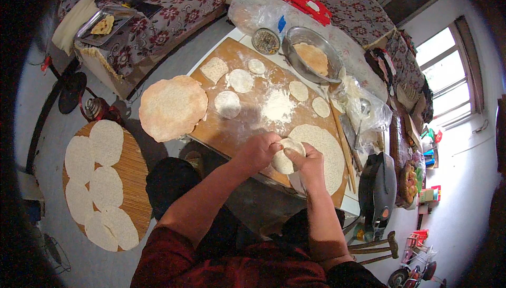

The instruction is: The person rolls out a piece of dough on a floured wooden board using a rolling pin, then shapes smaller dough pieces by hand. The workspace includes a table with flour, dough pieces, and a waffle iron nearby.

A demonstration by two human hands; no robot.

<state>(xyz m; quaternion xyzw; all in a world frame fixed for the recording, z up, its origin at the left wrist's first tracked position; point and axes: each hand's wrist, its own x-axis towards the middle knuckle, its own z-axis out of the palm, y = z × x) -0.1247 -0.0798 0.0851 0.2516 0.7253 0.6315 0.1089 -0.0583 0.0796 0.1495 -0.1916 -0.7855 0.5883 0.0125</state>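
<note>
Between both hands, over the near edge of the wooden board [245, 129], I hold a small round of dough [285, 162]. My left hand [259, 149] pinches its left rim, and the thumb of my right hand [306, 161] presses on its upper right. Partly behind my right hand lies a large, thin, speckled sheet of dough [326, 153]. A heap of flour [278, 107] sits just beyond my hands. Several small dough discs rest around it, among them a floured one [227, 105] and a speckled one [298, 91].
A wide flatbread [174, 108] overhangs the board's left side. Rolling pins [343, 145] lie along the right. Beyond stand a metal basin [290, 35] holding bread and a bowl of seeds [265, 41]. Thin dough rounds [106, 188] cover a round slatted mat [136, 177]. An electric griddle [377, 193] stands right.
</note>
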